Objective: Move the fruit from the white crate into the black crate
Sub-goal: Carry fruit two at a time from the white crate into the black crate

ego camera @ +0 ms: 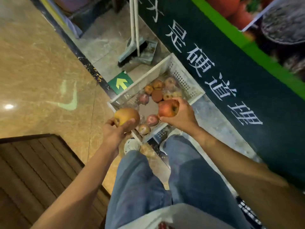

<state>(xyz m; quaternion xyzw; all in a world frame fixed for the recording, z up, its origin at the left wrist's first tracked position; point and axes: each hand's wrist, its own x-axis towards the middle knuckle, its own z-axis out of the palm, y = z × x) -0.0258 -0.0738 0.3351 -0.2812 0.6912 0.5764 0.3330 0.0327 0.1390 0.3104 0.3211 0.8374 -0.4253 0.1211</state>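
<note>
1. Head view, looking down: the left hand [115, 132] grasps a round yellow-brown apple [127, 116], fingers curled under it, above the near-left corner of a white perforated plastic crate [183, 76] on the floor.
2. The right hand [180, 116] grips a round red apple [168, 108] above the crate's near side.
3. Several reddish and brown fruits [157, 84] lie inside the crate, some in clear wrap.
4. A grey broom [132, 52] and a dustpan [149, 52] stand just beyond the crate.
</note>
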